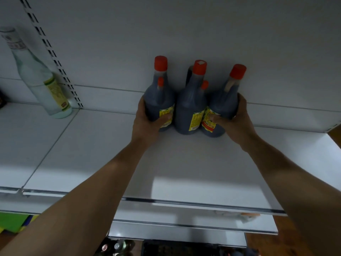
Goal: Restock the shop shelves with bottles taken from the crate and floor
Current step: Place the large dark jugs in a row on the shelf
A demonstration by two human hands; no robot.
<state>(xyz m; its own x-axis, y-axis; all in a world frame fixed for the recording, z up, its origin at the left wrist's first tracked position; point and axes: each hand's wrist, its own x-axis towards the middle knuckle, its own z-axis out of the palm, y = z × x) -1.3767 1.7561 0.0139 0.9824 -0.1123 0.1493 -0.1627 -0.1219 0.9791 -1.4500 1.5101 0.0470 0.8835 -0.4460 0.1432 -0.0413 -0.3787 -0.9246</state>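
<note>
Three dark sauce bottles with red caps and yellow labels stand side by side near the back of a white shelf (pixel 184 163). My left hand (pixel 145 122) grips the left bottle (pixel 158 97) round its lower body. My right hand (pixel 234 122) grips the right bottle (pixel 225 100) the same way. The middle bottle (pixel 190 108) stands squeezed between the two, touched by neither hand. A further dark bottle top shows just behind the middle one.
A clear glass bottle (pixel 40 78) with a pale cap and yellow-green label stands at the left on the neighbouring shelf panel. A slotted upright (pixel 53 56) runs up the back wall. Lower shelves and several bottle tops (pixel 118 246) show below.
</note>
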